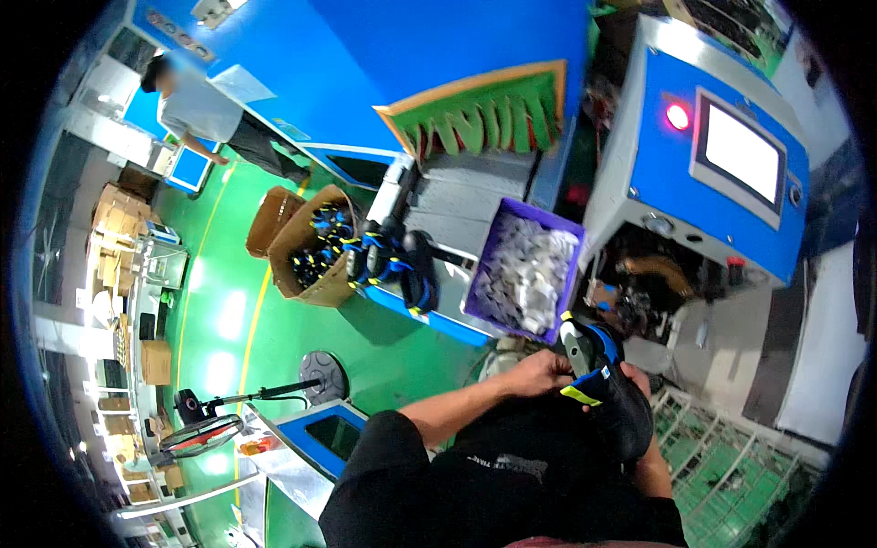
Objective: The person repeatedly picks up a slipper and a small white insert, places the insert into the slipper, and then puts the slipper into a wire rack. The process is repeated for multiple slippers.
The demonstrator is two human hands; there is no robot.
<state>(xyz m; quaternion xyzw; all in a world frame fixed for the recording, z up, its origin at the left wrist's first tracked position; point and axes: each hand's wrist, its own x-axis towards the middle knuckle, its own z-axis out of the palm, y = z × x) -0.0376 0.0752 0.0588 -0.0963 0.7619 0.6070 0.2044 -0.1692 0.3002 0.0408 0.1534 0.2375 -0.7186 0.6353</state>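
A black sandal with blue and yellow straps is held up in front of my body. My right hand grips it from the right, partly hidden behind the sandal. At its left side my left hand has its fingers pinched together against the strap. Whether those fingers also hold a small piece is too small to tell. Just beyond my hands stands a purple bin heaped with small white and clear pieces. To the bin's left, several similar sandals rest on the machine's edge.
A cardboard box filled with sandals stands on the green floor. Ahead, a blue machine has a conveyor beneath a green fringed curtain. A control panel rises at right. A pedestal fan stands left; a person walks beyond.
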